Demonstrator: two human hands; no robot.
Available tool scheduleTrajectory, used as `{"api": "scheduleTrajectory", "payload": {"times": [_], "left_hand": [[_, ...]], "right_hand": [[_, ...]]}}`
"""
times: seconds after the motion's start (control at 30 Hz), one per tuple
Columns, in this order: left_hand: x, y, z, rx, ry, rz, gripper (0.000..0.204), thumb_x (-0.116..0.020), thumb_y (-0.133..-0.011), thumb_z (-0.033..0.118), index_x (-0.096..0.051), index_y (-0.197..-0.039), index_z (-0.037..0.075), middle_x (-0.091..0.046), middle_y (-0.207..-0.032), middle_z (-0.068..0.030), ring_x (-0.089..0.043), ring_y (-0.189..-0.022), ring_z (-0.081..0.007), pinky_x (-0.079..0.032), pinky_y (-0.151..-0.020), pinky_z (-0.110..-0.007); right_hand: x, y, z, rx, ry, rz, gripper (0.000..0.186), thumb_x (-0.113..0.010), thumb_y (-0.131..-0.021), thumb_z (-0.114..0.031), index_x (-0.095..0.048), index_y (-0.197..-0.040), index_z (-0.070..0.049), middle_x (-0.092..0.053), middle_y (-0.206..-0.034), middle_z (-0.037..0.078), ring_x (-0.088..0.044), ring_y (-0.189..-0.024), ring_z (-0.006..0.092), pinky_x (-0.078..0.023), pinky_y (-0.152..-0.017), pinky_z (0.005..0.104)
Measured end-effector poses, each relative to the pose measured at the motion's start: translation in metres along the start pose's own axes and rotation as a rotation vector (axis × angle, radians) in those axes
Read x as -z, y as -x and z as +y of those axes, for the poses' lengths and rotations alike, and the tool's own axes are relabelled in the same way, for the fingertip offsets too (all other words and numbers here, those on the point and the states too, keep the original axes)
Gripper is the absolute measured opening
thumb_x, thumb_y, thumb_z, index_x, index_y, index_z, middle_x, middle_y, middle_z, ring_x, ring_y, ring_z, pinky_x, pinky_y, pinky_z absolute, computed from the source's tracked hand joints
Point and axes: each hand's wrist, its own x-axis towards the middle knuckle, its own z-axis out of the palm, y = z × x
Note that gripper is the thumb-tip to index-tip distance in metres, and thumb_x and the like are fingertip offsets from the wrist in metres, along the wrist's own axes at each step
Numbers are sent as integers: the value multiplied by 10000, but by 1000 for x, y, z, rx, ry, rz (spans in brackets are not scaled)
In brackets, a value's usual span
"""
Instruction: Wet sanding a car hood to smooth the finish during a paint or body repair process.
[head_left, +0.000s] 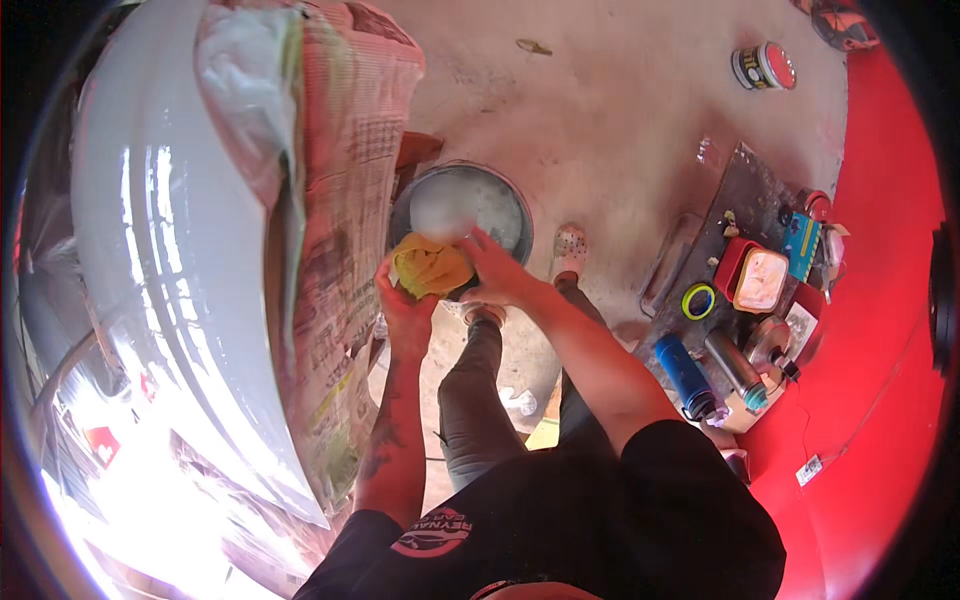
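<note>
A crumpled yellow cloth (432,266) is held between my hands, above the near rim of a round dark basin (520,215). My left hand (405,308) grips the cloth from its left and lower side, fingers closed on it. On its right side my right hand (497,270) curls round the cloth's edge, thumb below and fingers above; some fingertips are hard to make out. Greyish liquid (488,205) shows inside the basin. A blurred pale patch just beyond the cloth cannot be made out.
At left stands a glossy pale curved panel (180,250), edged with masking paper (345,170). A low bench (735,200) at right holds a red container (760,278), a tape roll (698,301), a blue bottle (685,370) and a grey bottle (733,365). A paint can (763,67) lies farther off.
</note>
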Motion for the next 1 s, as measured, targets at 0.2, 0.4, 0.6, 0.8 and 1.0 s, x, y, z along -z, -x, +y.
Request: {"api": "scheduleTrajectory", "payload": {"times": [0.2, 0.4, 0.6, 0.8, 1.0], "left_hand": [[-4, -16, 30, 173, 512, 74, 376, -569, -831, -67, -503, -1190, 24, -593, -1160, -115, -605, -1076, -217, -512, -893, -359], [-8, -26, -14, 204, -56, 397, 439, -744, -800, 154, -518, -1152, 22, -616, -1082, -127, -626, -1000, -231, -510, -852, -387], [-12, 13, 26, -14, -678, -150, 752, -816, -736, 290, -436, -1326, 18, -541, -1329, -235, -491, -1284, -386, -353, -1072, -496], [17, 24, 80, -528, -1111, -449, 1164, -829, -666, 475, -184, -1536, 48, -262, -1574, -186, -138, -1492, -370, -64, -1146, -648], [29, -2, 92, -926, -1335, -660, 1017, -823, -650, 468, -365, -1483, 106, -292, -1565, -157, -201, -1479, -356, -106, -1154, -638]], "right_hand": [[-30, -15, -10, -211, -595, -4, 789, -833, -713, -85, -405, -1374, -19, -588, -1245, 132, -613, -1083, 299, -484, -959, 383], [-17, -7, -58, -359, -1918, 129, 402, -657, -906, -218, -541, -1256, -56, -614, -1185, 103, -629, -1034, 244, -495, -932, 367], [1, 14, -85, -602, -1947, 39, 300, -661, -908, -214, -600, -1169, -79, -660, -1067, 83, -650, -946, 226, -543, -813, 380], [17, 29, -60, -721, -1638, -466, 392, -669, -869, -166, -565, -1232, -60, -638, -1111, 101, -636, -987, 245, -543, -798, 414], [52, 20, -90, -826, -1253, -777, 314, -736, -802, -134, -632, -1095, -86, -652, -964, 38, -635, -872, 177, -527, -700, 347]]}}
